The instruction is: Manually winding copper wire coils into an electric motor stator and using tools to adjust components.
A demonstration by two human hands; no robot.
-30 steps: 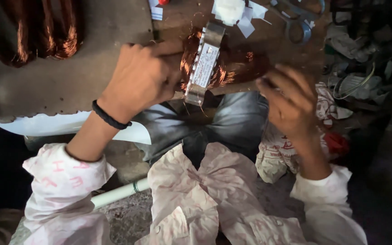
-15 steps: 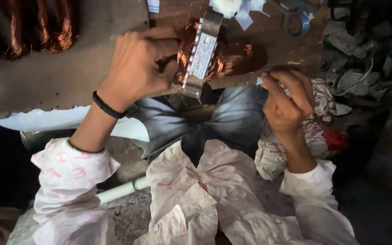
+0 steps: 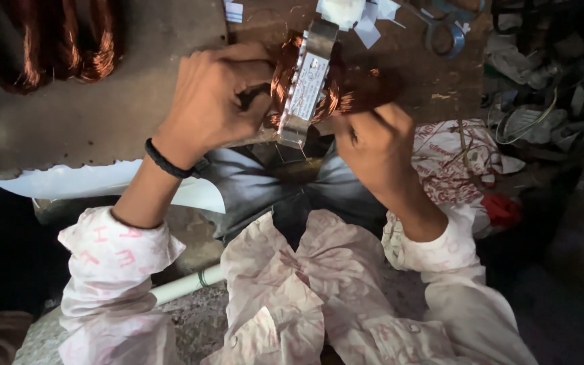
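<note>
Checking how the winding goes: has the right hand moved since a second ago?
Yes. The right hand has come in toward the copper coil, away from the printed cloth it was over before.

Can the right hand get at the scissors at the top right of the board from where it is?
Probably yes: the right hand sits just below the scissors, with only bare board between.

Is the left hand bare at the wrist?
No, the left hand has a black band around its wrist while it grips the copper coil.
</note>
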